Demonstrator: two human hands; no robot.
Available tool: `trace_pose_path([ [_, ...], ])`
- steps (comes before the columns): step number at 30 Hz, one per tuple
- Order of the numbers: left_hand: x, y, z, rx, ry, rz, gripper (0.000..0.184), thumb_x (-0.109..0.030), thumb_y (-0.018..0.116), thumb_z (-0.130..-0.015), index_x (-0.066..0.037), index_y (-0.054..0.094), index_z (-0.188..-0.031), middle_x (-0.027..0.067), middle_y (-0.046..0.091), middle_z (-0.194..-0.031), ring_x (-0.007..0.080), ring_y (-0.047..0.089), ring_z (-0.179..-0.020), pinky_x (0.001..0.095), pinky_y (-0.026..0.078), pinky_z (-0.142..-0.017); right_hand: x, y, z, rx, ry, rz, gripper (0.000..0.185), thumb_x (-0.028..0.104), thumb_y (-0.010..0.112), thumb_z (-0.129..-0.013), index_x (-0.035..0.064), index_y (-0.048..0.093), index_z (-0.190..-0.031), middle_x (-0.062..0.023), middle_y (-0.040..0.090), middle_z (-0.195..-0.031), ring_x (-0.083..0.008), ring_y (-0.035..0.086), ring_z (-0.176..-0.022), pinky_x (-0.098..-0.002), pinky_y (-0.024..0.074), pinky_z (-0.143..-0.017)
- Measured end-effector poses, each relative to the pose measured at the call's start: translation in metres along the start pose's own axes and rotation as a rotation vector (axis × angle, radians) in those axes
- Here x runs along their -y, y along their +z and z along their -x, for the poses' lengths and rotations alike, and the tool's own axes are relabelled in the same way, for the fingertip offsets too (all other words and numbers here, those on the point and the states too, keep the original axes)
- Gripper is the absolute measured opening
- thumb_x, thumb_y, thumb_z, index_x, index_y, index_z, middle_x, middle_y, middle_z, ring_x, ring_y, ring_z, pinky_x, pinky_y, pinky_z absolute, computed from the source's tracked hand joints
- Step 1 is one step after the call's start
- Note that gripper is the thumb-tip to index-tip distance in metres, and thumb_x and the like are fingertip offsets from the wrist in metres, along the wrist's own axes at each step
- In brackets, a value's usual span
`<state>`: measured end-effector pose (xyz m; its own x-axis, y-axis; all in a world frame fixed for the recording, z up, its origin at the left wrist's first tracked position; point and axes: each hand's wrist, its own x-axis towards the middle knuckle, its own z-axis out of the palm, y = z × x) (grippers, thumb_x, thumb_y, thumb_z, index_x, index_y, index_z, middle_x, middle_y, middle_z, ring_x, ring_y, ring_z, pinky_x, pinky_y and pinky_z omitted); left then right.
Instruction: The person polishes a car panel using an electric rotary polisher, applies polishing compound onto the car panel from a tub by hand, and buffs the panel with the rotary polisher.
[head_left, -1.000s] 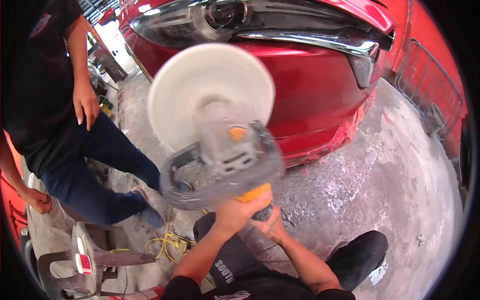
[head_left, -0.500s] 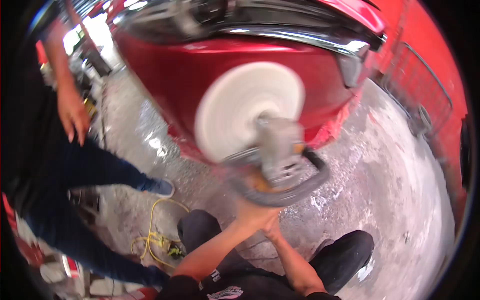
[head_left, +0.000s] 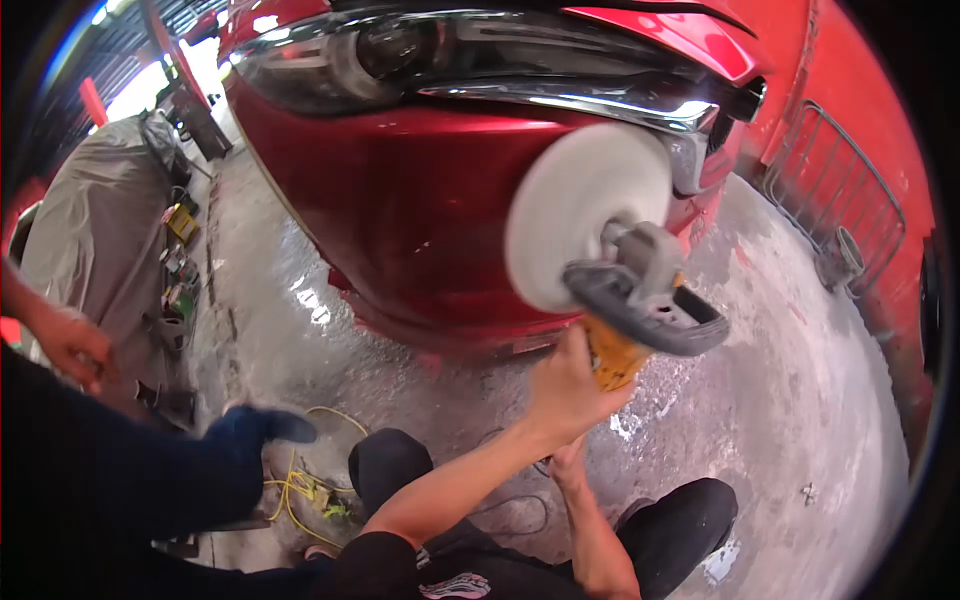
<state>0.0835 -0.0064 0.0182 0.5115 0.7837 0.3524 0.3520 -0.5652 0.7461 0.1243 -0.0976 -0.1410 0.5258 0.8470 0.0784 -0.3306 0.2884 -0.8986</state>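
My left hand (head_left: 572,385) is wrapped round the yellow body of a polisher (head_left: 614,352), which has a dark loop handle. Lower down, my right hand (head_left: 568,462) is closed at the rear end of the tool, partly hidden behind my left hand and wrist. The round white pad (head_left: 575,215) looks blurred and stands tilted in front of the right part of a red car bumper (head_left: 420,220); whether it touches the paint I cannot tell. Above the bumper are a headlight (head_left: 395,50) and a chrome trim strip (head_left: 620,108).
Another person's hand (head_left: 75,345) and dark-clothed leg (head_left: 190,470) are at the left. Yellow cable (head_left: 292,490) lies on the floor near my knee. A covered object (head_left: 95,215) and small containers stand at the left, a metal rack (head_left: 835,185) at the right.
The polisher and both my hands have moved right across the bumper, from in front of its left part. The other person has moved lower and closer at the left, uncovering the covered object.
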Motion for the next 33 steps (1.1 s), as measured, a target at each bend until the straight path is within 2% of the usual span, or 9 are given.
trace_pose_path([
  [1,0.002,-0.005,0.008,0.028,-0.129,-0.035,0.055,-0.043,0.087,-0.076,0.0,0.07,-0.106,0.0189,0.074,-0.097,0.0414,0.073,-0.085,0.0479,0.059,-0.076,0.007,-0.001,0.003,0.017,0.035,0.14,0.04,0.009,0.08,-0.074,-0.0062,0.071,-0.111,-0.0111,0.076,-0.1,-0.0227,0.073,-0.091,-0.0364,0.0577,-0.086],
  [4,0.026,-0.02,0.033,-0.006,0.185,0.004,0.046,-0.035,0.083,-0.086,0.0,0.071,-0.114,0.0121,0.076,-0.099,0.0311,0.074,-0.086,0.0421,0.059,-0.08,0.035,0.007,-0.004,-0.002,-0.144,0.313,0.041,0.011,0.086,-0.074,-0.0072,0.07,-0.107,-0.0117,0.075,-0.1,-0.0215,0.071,-0.091,-0.0363,0.0569,-0.083],
  [6,0.011,-0.04,0.051,0.138,-0.321,0.601,0.036,-0.027,0.078,-0.093,-0.003,0.073,-0.119,0.0065,0.076,-0.101,0.0201,0.071,-0.093,0.0359,0.057,-0.086,0.065,0.011,-0.006,0.262,0.263,0.588,0.048,0.014,0.088,-0.074,-0.0086,0.068,-0.111,-0.0133,0.074,-0.109,-0.0226,0.07,-0.099,-0.0384,0.055,-0.087],
  [9,0.082,0.004,0.071,0.269,-0.349,0.847,0.035,-0.023,0.078,-0.093,-0.005,0.073,-0.122,0.0067,0.076,-0.107,0.016,0.069,-0.104,0.0342,0.055,-0.092,-0.045,-0.061,-0.008,0.451,0.168,0.738,0.059,0.023,0.088,-0.075,-0.0065,0.065,-0.12,-0.0159,0.07,-0.119,-0.0266,0.065,-0.111,-0.0438,0.0491,-0.099],
  [13,0.014,-0.045,0.025,0.204,-0.086,0.176,0.055,-0.028,0.085,-0.086,-0.002,0.067,-0.131,0.0126,0.062,-0.131,0.0225,0.061,-0.119,0.0384,0.051,-0.103,-0.02,-0.027,-0.003,0.276,-0.106,0.429,0.087,0.041,0.082,-0.08,-0.0072,0.049,-0.144,-0.024,0.059,-0.138,-0.031,0.06,-0.128,-0.0413,0.0478,-0.106],
  [16,0.037,-0.025,0.043,-0.177,-0.021,0.675,0.087,-0.031,0.089,-0.073,0.0,0.048,-0.144,0.0153,0.066,-0.121,0.0301,0.068,-0.106,0.0376,0.054,-0.093,-0.009,-0.035,0.012,0.13,-0.03,0.634,0.08,0.035,0.083,-0.08,-0.0064,0.053,-0.14,-0.0214,0.06,-0.139,-0.0289,0.059,-0.128,-0.0433,0.0474,-0.106],
  [22,0.09,-0.05,0.104,0.189,-0.247,0.783,0.044,-0.027,0.08,-0.092,-0.004,0.069,-0.128,0.0085,0.073,-0.117,0.0204,0.067,-0.109,0.0382,0.055,-0.089,0.026,0.011,0.005,0.345,-0.147,0.761,0.043,0.022,0.08,-0.077,0.0025,0.066,-0.113,-0.015,0.068,-0.104,-0.0351,0.069,-0.083,-0.0416,0.0552,-0.075],
  [26,0.065,-0.078,0.139,-0.099,-0.374,0.487,0.056,-0.026,0.083,-0.087,-0.003,0.064,-0.134,0.0107,0.07,-0.129,0.0251,0.068,-0.118,0.0403,0.055,-0.101,0.035,0.006,-0.01,0.56,-0.222,0.876,0.045,0.017,0.084,-0.073,0.0031,0.067,-0.113,-0.0169,0.068,-0.1,-0.0391,0.07,-0.086,-0.0435,0.0563,-0.077],
  [33,-0.021,-0.099,0.153,-0.696,-0.442,1.081,0.064,-0.011,0.079,-0.085,0.0,0.051,-0.142,0.0112,0.067,-0.124,0.0246,0.068,-0.111,0.0408,0.054,-0.103,0.159,0.047,-0.002,0.878,-0.055,1.013,0.056,0.014,0.084,-0.072,0.0065,0.065,-0.124,-0.0209,0.068,-0.103,-0.0425,0.07,-0.093,-0.0474,0.058,-0.077],
])
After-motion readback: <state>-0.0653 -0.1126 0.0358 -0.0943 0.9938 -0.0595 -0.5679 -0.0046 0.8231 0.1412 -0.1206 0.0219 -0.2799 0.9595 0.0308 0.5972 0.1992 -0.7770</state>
